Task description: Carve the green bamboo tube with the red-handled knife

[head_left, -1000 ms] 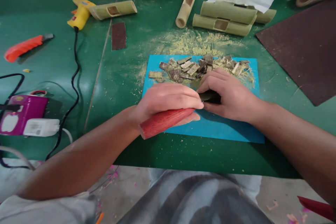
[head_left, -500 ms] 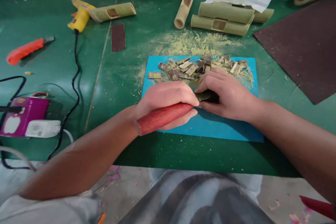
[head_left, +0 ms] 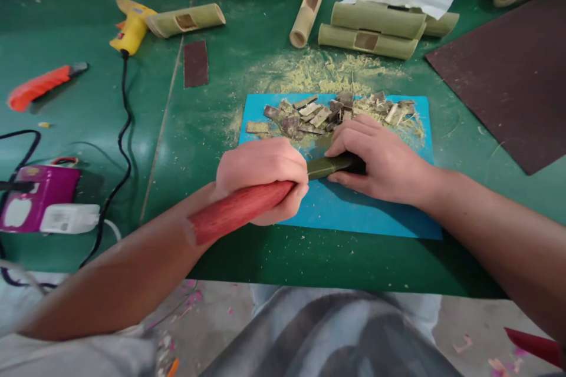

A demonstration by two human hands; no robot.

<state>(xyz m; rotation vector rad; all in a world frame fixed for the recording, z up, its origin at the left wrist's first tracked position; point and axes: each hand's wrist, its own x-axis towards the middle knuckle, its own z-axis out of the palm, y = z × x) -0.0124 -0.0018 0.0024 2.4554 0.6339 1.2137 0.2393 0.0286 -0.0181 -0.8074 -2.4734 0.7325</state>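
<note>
Bamboo piece (head_left: pixel 322 167) between left hand (head_left: pixel 262 162) and right hand (head_left: pixel 375 153)

A green table (head_left: pixel 309 262) carries a blue sheet (head_left: pixel 375 218). The right hand grips the bamboo piece, which sits at its nine o'clock, the left's three. The left hand clenches a red handle (head_left: pixel 241 210), butt toward eight. Chips (head_left: pixel 319 116) lie at twelve o'clock from the bamboo piece.

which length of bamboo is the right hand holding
The dark green length over the blue sheet, partly hidden by the right hand; the paler tubes lie farther back, beyond the sheet.
</note>
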